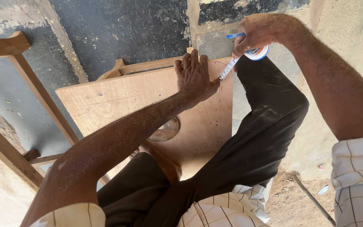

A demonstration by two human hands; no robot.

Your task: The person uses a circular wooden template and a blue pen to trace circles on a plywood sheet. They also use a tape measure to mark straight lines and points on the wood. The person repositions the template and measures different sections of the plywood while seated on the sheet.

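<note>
Cream checked shirt fabric (358,176) is seen closest to the lens, at the bottom edge and on the right sleeve, with dark brown trousers (257,138) bent at the knee just beyond it. From the lower left a dust-speckled forearm is stretched across the view to the left hand (195,77), which is laid flat and open, fingers spread, on a pale brown plywood panel (118,105) with a dark round knot-like patch (164,130) near its middle. The fingertips are placed close to the panel's far edge, and the thumb is set against the end of a white measuring tape blade (228,68).

The right hand (259,31) is closed around a small round white tape measure case with a blue rim (259,53), and a blue pen (235,36) is gripped in the same fist, its end projecting to the left. The blade is drawn out diagonally from the case down to the panel near its right edge, where a thin line is marked parallel to that edge and small holes are visible beside it.

Behind the panel's far edge a light wooden frame (143,66) is partly shown. More pale timber rails (34,86) are seen at the left. Bare sandy ground (345,38) lies open to the right of the knee, and a thin metal rod (314,201) lies on it at the lower right.
</note>
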